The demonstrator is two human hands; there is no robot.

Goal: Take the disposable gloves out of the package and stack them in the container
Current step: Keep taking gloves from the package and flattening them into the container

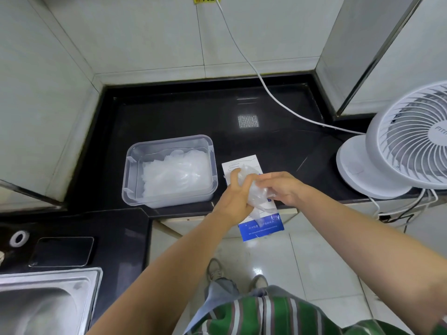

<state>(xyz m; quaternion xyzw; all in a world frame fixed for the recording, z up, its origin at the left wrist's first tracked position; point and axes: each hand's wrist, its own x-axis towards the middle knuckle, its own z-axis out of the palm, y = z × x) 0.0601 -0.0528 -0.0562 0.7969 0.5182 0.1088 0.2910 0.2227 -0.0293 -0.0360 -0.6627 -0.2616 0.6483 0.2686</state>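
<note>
A crumpled bunch of clear disposable gloves is held between both hands, above the front edge of the black countertop. The left hand is closed around the bunch from its nine o'clock side, with the fingers curled over the film and the thumb pointing toward twelve o'clock. The right hand is closed on the same bunch from its three o'clock side, the fingertips pinching the plastic. Beneath the hands the package is seen, a flat white and blue sleeve with printed text on its blue end; its white end lies on the countertop toward twelve o'clock, while the blue end projects past the counter edge toward six o'clock. Whether the package itself is gripped by either hand cannot be told.

The gloves in the hands appear thin, translucent and wrinkled, with light glinting on the folds. At about nine o'clock from the hands, just beside the package, a clear rectangular container stands on the countertop; a whitish, loosely layered pile of gloves is seen inside it, filling most of the floor. A white fan stands at three o'clock.
</note>
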